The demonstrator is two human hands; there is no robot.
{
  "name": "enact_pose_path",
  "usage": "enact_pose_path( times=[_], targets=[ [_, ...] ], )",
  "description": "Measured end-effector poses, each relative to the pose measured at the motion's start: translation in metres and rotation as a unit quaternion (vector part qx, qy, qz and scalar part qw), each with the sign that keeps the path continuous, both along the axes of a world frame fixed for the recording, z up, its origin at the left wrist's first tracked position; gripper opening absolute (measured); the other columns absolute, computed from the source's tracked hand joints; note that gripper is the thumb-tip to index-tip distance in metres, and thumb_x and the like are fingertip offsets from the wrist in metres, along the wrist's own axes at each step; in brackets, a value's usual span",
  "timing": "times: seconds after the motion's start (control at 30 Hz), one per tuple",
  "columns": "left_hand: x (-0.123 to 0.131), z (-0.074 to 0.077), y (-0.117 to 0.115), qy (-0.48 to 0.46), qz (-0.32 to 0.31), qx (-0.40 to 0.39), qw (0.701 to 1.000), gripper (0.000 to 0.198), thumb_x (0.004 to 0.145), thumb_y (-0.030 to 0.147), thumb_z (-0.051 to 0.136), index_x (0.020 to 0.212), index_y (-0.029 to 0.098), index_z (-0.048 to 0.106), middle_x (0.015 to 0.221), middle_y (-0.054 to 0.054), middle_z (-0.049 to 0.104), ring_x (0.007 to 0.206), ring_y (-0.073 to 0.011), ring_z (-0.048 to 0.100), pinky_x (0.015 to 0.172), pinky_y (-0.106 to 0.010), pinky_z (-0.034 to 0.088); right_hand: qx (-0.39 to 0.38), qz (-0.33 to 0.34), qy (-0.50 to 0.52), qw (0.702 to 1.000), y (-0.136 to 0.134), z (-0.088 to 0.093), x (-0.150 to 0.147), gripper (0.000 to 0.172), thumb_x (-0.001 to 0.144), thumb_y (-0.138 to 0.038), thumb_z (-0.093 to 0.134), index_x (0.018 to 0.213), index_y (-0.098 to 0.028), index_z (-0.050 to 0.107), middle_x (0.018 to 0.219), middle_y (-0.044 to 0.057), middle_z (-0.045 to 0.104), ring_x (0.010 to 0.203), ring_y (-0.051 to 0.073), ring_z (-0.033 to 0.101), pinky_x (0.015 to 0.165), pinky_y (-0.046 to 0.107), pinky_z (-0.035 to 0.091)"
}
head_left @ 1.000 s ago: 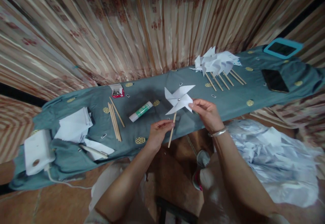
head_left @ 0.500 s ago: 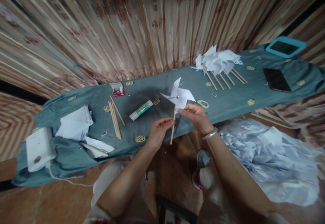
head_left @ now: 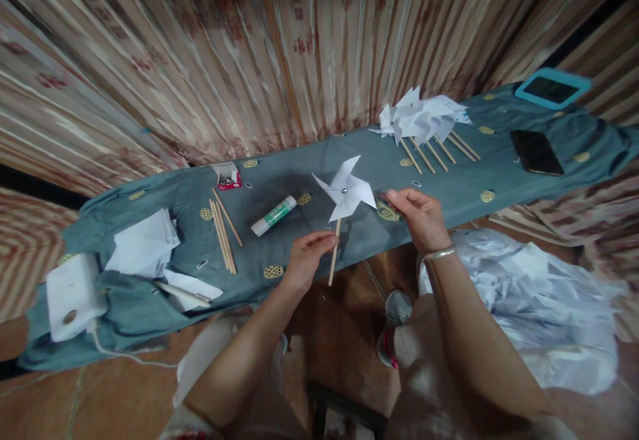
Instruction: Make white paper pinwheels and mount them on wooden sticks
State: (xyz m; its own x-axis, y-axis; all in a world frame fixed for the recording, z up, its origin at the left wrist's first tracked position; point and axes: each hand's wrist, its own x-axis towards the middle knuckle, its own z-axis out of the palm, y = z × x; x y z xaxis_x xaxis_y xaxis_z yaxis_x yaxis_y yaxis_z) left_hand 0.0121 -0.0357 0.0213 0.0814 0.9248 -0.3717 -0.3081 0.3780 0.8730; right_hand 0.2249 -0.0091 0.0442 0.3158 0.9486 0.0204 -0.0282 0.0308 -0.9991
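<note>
A white paper pinwheel (head_left: pixel 351 192) with a silvery pin at its centre is held up over the front of the cloth-covered table. My left hand (head_left: pixel 308 257) pinches its thin wooden stick just below the paper blades. To the right of the blades, apart from them, is my right hand (head_left: pixel 420 219), thumb and forefinger brought together with nothing visible between them. It wears a bracelet at the wrist. Left of the pinwheel lies a green-and-white glue stick (head_left: pixel 274 216).
Several wooden sticks (head_left: pixel 223 235), a small red box of pins (head_left: pixel 228 177) and stacked white paper (head_left: pixel 142 243) lie on the left. Finished pinwheels (head_left: pixel 424 117), a phone (head_left: pixel 536 152) and a blue-framed device (head_left: pixel 553 87) are right. A bag of paper scraps (head_left: pixel 539 313) stands below.
My right hand has let go of the pinwheel's paper and moved away to the right. The blades have turned slightly, while my left hand keeps its hold on the stick.
</note>
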Motion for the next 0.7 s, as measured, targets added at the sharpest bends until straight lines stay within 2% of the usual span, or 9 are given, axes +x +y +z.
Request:
enact_pose_path(
  times=[0.13, 0.37, 0.57, 0.7],
  targets=[
    [0.004, -0.001, -0.002, 0.006, -0.017, -0.004, 1.000, 0.027, 0.048, 0.032, 0.087, 0.068, 0.017, 0.076, 0.069, -0.003, 0.072, 0.065, -0.0124, 0.061, 0.070, -0.026, 0.048, 0.003, 0.032, 0.010, 0.999, 0.006, -0.003, -0.009, 0.035, 0.054, -0.052, 0.084, 0.069, -0.023, 0.071, 0.075, 0.000, 0.070, 0.068, 0.013, 0.058, 0.069, 0.029, 0.046],
    [0.006, -0.002, 0.001, 0.015, -0.008, 0.002, 1.000, 0.027, 0.049, 0.033, 0.087, 0.068, 0.018, 0.076, 0.068, -0.002, 0.071, 0.065, -0.0120, 0.060, 0.069, -0.025, 0.047, -0.004, 0.064, 0.036, 0.997, 0.004, -0.003, -0.017, 0.032, 0.052, -0.050, 0.085, 0.062, -0.024, 0.069, 0.080, 0.001, 0.070, 0.082, 0.017, 0.061, 0.079, 0.031, 0.047],
    [0.007, -0.001, 0.002, 0.016, -0.003, 0.005, 1.000, 0.031, 0.047, 0.036, 0.088, 0.068, 0.017, 0.075, 0.068, -0.002, 0.071, 0.065, -0.0127, 0.060, 0.070, -0.027, 0.049, -0.013, 0.091, 0.029, 0.995, 0.000, -0.002, -0.023, 0.034, 0.052, -0.052, 0.084, 0.061, -0.024, 0.068, 0.078, 0.001, 0.069, 0.077, 0.016, 0.059, 0.076, 0.032, 0.046],
    [0.006, -0.002, 0.001, 0.006, 0.004, 0.004, 1.000, 0.032, 0.046, 0.035, 0.089, 0.068, 0.017, 0.075, 0.067, -0.002, 0.071, 0.064, -0.0120, 0.060, 0.070, -0.027, 0.048, -0.020, 0.103, 0.036, 0.994, -0.002, -0.002, -0.030, 0.035, 0.051, -0.051, 0.085, 0.060, -0.022, 0.067, 0.069, -0.001, 0.064, 0.067, 0.013, 0.054, 0.068, 0.029, 0.043]
  ],
)
